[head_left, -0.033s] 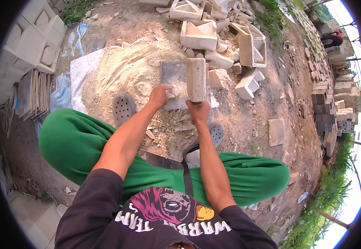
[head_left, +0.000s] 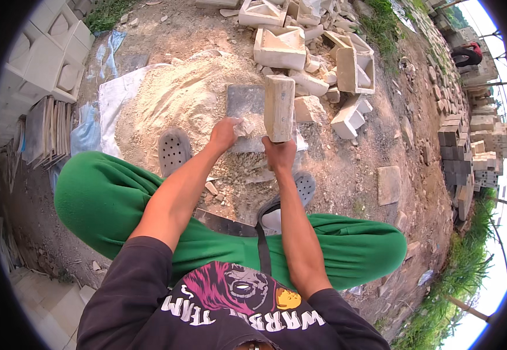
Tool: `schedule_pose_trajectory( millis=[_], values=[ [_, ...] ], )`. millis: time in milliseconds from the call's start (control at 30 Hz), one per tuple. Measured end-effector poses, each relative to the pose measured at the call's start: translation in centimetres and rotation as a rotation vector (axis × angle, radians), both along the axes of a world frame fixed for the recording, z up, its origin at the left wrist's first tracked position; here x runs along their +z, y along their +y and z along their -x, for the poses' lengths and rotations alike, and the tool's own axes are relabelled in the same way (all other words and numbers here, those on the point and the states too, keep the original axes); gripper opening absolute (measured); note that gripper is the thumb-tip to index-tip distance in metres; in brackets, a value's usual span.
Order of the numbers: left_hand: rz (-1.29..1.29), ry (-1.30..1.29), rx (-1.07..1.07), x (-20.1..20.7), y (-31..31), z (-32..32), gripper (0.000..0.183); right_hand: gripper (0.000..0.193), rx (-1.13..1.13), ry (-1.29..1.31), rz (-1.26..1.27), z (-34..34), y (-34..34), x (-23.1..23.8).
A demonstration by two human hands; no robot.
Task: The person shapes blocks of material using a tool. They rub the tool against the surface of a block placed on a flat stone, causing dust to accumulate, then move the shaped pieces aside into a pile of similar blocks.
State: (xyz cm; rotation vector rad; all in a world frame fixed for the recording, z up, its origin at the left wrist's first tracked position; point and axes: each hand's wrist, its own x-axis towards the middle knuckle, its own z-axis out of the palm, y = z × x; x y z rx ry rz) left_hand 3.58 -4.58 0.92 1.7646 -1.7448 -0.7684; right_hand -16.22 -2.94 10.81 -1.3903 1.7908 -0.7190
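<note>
My right hand (head_left: 280, 154) is closed round the low end of a thick wooden mallet (head_left: 279, 108), whose long block-shaped head stands raised over the ground. Its grip is mostly hidden in my fist. The fingers of my left hand (head_left: 224, 134) are closed on a pale broken chunk (head_left: 243, 127), which sits at a flat dark grey slab (head_left: 245, 100). Crumbs and dust lie on the slab. A spread of cream-coloured powder (head_left: 172, 105) covers a white sheet (head_left: 112, 114) to the left of it.
Broken pale moulded blocks (head_left: 280, 48) are heaped beyond the slab. My feet, in grey clogs (head_left: 175, 153), stand either side of the work. Stacked white blocks (head_left: 67, 79) and thin boards (head_left: 49, 131) are at the left. Far right, a person (head_left: 467, 55) is near stacked grey blocks (head_left: 455, 151).
The mallet has shifted slightly up and to the right, and its head looks a little larger. My left hand and the chunk have stayed in place.
</note>
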Motion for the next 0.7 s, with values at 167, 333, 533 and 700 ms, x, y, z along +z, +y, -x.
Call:
schedule_pose_trajectory(
  millis=[167, 333, 533, 700],
  values=[
    [-0.092, 0.026, 0.057, 1.5, -0.3, 1.1, 0.047, 0.034, -0.121, -0.227, 0.177, -0.6, 1.1, -3.4],
    [-0.157, 0.048, 0.043, 2.0, -0.4, 1.0, 0.044, 0.034, -0.131, -0.047, -0.218, 0.9, 2.5, -8.0],
    [-0.04, -0.038, -0.023, 0.5, -0.2, 0.0, 0.043, 0.04, -0.103, -0.046, -0.114, 0.1, -0.9, -0.1],
    [-0.101, -0.068, -0.057, 2.0, -0.8, 1.0, 0.044, 0.035, -0.082, -0.038, 0.221, -0.1, 1.0, -4.1]
  ],
)
